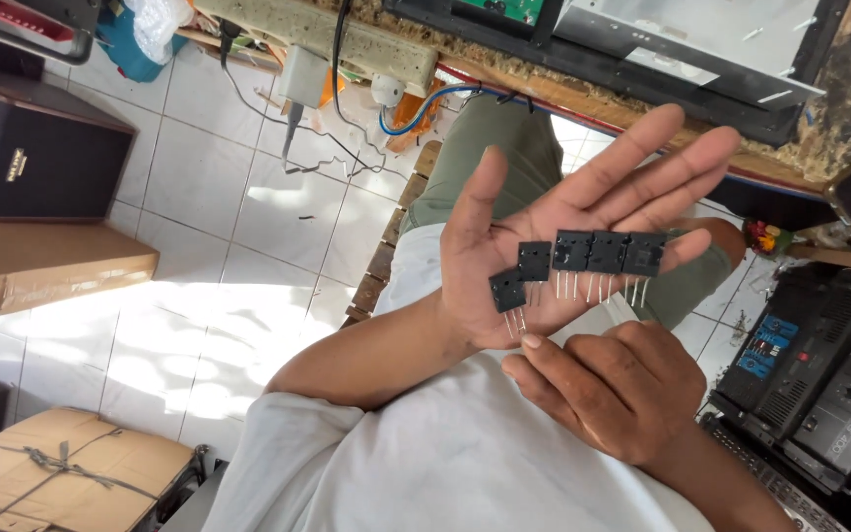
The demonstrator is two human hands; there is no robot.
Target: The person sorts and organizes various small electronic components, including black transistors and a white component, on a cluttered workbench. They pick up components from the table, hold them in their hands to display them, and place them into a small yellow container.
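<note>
White tiled floor (pixel 248 197) in what looks like an electronics repair spot, with a dark speaker (pixel 32 148) off to one side, cardboard boxes (pixel 61 473) down low, an amp (pixel 819 365) stack on the other side and a cluttered table (pixel 504 84) edge along the top with a blue cable (pixel 425 103) hanging off it. The person's in a white shirt (pixel 445 463) and green trousers, looking down at their own hands. The left hand (pixel 554 232) is held flat and open, palm up, with five transistors (pixel 573 258) lying loose across the palm and fingers in a rough row, flat black bodies with three thin metal legs each. Nothing is gripping them, they're just resting there. The right hand (pixel 622 389) sits just below, fingers loosely curled, index tip close under the legs of the lowest transistor; it's holding nothing as far as I can see. Handling-wise I'd guess these are light and rigid, but the legs probably bend easily, so pinching the black body by its edges looks like the safe bet, not the leads. Tilt that palm and they'd likely slide right off.
</note>
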